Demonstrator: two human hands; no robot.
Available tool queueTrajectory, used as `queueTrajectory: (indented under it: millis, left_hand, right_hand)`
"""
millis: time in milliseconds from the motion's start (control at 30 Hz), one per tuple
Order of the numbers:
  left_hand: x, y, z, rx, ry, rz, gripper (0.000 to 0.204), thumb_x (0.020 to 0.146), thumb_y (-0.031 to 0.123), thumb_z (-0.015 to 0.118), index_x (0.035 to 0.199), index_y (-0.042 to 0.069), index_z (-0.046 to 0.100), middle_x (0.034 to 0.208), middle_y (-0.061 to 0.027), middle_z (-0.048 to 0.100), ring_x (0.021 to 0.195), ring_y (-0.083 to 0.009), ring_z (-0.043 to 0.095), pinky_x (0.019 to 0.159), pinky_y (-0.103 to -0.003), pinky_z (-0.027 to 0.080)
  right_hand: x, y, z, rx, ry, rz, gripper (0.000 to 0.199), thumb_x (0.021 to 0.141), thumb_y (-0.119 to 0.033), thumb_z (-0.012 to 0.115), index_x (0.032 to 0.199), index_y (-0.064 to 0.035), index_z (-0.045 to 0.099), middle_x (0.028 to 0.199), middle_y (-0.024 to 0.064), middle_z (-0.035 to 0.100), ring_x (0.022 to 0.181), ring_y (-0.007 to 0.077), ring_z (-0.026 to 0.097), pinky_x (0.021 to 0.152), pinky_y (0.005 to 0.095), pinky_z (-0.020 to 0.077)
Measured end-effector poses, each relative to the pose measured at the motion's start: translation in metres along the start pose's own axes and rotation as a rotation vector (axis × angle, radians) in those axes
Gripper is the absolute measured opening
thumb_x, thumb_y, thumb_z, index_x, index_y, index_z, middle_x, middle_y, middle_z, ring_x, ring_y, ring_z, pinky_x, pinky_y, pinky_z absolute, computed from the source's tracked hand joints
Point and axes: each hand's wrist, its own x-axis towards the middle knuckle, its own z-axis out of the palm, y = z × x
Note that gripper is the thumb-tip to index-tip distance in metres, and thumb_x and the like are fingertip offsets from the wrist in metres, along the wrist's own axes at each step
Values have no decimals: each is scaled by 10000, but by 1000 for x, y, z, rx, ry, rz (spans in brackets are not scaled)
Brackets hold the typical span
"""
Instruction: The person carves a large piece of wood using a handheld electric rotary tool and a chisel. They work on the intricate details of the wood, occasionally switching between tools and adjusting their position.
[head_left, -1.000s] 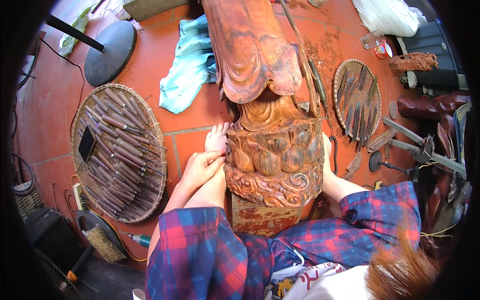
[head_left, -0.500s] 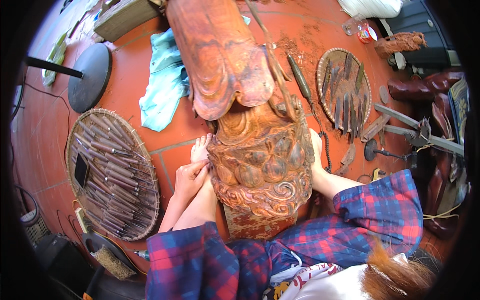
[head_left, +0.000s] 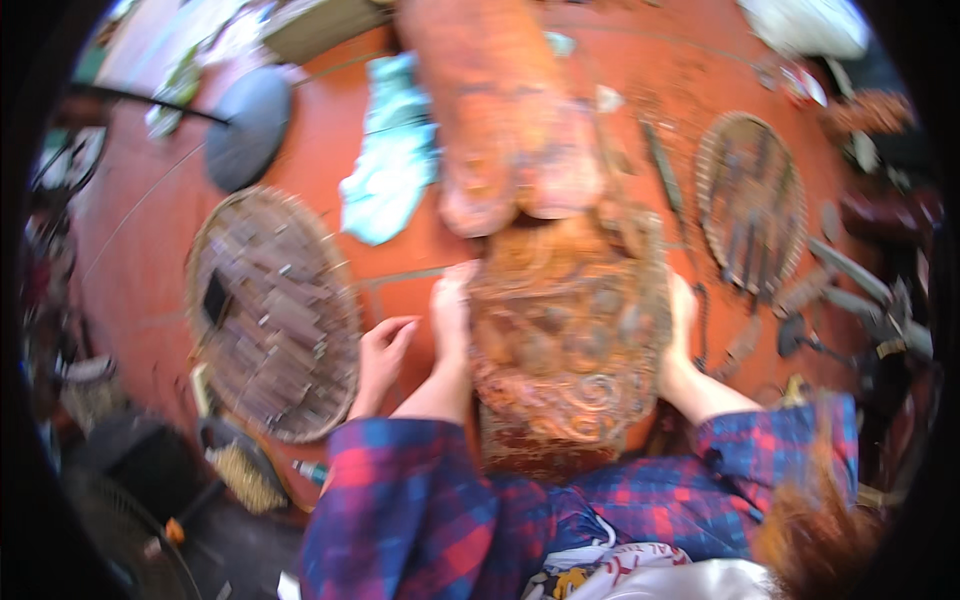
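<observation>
A carved wooden piece (head_left: 570,330), brown and orange with rounded bulbs and curling swirls, stands between my bare feet on a worn reddish block (head_left: 535,455). Its taller smooth part with a lobed lower edge reaches to the top of the view. My left hand (head_left: 383,355) is left of my left shin, apart from the carving and near the basket of tools. Its fingers are bent in toward the thumb, closed; blur hides anything between them. My right hand is out of sight.
At left, a round woven basket (head_left: 195,290) holds many wooden-handled carving tools; a second basket (head_left: 702,200) with flat blades lies at right. Beside the carving are a light blue cloth (head_left: 385,170) and a dark corded hand tool (head_left: 660,165). A dark round base (head_left: 248,130) carries a pole.
My left hand has come away from my left lower leg and now sits apart from it. The whole view has shifted and blurred, so the scene appears further right.
</observation>
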Motion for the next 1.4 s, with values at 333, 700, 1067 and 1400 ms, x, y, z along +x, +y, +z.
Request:
queueTrajectory:
  millis: [333, 700, 1067, 1400]
  left_hand:
    - [0, -17, -22, -159, 336, -334, 346, 891, 322, 639, 683, 46, 644, 578, -58, 615, 474, -116, 550, 456, -260, 439]
    - [-22, 16, 21, -117, 164, -122, 287, 911, 256, 592, 825, -1, 686, 673, -67, 670, 592, -114, 625, 565, -258, 498]
    - [-27, -32, -89, 335, 883, 85, 224, 839, 249, 644, 810, 36, 710, 736, -120, 699, 651, -213, 671, 633, -338, 523]
    - [-30, -57, -163, 1042, 747, -649, 378, 639, 332, 690, 763, -24, 718, 802, -237, 680, 818, -375, 675, 775, -455, 529]
  right_hand:
    - [-12, 22, -2, -44, -88, -194, 273, 943, -336, 517, 919, -76, 599, 799, -13, 547, 683, 118, 527, 625, 301, 443]
    - [-20, 18, -1, -9, -179, -136, 243, 939, -303, 521, 943, -73, 597, 835, -5, 560, 723, 130, 538, 657, 304, 455]
    - [-26, 13, 8, 24, -242, -89, 216, 934, -270, 524, 966, -69, 596, 871, 4, 573, 763, 142, 550, 689, 307, 467]
    - [-6, -9, 3, -67, 12, 66, 295, 943, -365, 492, 1043, -101, 575, 984, 32, 560, 898, 160, 548, 779, 325, 429]
